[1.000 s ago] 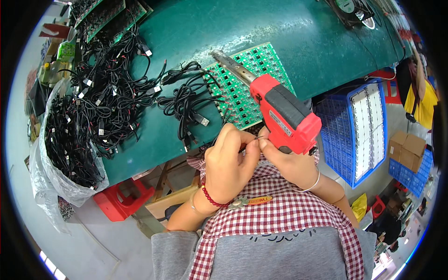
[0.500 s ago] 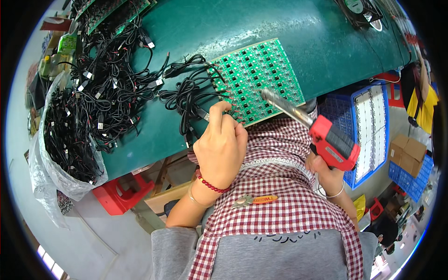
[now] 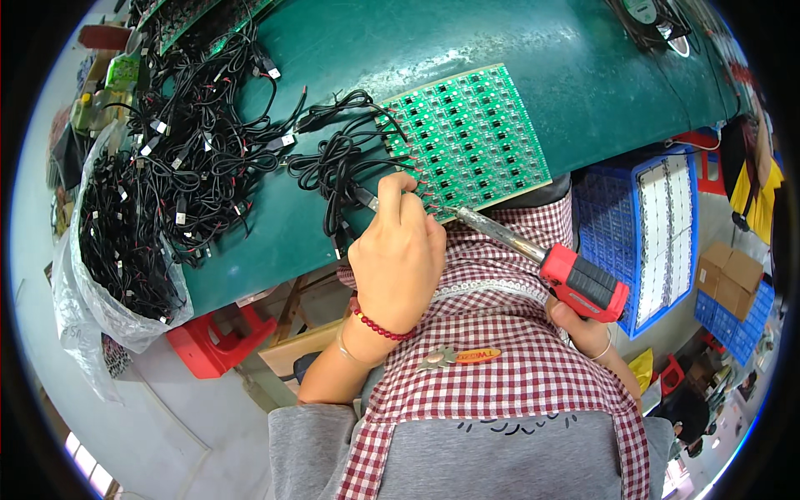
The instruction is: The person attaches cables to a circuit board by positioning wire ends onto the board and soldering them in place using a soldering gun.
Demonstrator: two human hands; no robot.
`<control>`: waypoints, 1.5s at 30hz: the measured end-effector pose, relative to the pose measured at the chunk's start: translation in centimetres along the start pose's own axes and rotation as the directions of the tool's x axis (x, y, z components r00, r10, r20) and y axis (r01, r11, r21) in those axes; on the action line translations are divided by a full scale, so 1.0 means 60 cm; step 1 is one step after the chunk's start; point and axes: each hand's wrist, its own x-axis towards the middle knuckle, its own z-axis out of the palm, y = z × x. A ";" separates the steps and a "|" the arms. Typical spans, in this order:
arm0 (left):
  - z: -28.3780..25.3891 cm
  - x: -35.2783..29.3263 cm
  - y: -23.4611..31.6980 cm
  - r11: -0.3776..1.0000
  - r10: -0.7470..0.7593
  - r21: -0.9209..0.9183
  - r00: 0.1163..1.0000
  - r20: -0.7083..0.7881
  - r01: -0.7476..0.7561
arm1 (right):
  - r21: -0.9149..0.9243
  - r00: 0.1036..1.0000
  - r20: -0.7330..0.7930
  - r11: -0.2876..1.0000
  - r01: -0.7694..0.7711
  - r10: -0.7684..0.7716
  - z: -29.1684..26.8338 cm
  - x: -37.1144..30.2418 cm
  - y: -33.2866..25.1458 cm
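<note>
A green circuit board panel (image 3: 471, 137), set with rows of small black parts, lies at the table's near edge. Along its left side, thin red wire ends of black USB cables (image 3: 329, 171) meet the board. My left hand (image 3: 398, 262) is closed in a pinch on a cable's wire end at the near left corner; its fingers partly hide the wire. Wrapped round the grip of a red and black soldering iron (image 3: 587, 283) is my right hand (image 3: 579, 329). The iron's metal tip is at the board's near edge, close to my left fingertips.
A big tangle of black USB cables (image 3: 204, 142) covers the table's left, spilling from a clear plastic bag (image 3: 92, 292). More boards (image 3: 187, 25) stand at the far left. A fan (image 3: 642, 17) sits far right. Blue crates (image 3: 604, 217) and a red stool (image 3: 218, 342) stand below the green table (image 3: 358, 50).
The soldering iron has moved down and left, its tip going from above the board to the near edge by my left fingers. My left hand and the board have shifted slightly.
</note>
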 end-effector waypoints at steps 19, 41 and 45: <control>-0.007 0.001 -0.004 0.999 -0.010 -0.038 1.000 0.010 0.011 | 0.011 1.000 0.009 1.000 0.002 -0.002 0.000 0.001 0.009; 0.007 -0.008 -0.002 0.999 0.022 0.037 0.999 -0.049 -0.020 | 0.016 0.999 -0.005 0.999 0.049 -0.049 0.014 0.007 -0.003; 0.009 -0.009 -0.002 0.999 0.030 0.021 0.997 -0.064 -0.028 | -0.003 0.999 0.000 0.999 0.045 -0.045 0.015 0.010 -0.007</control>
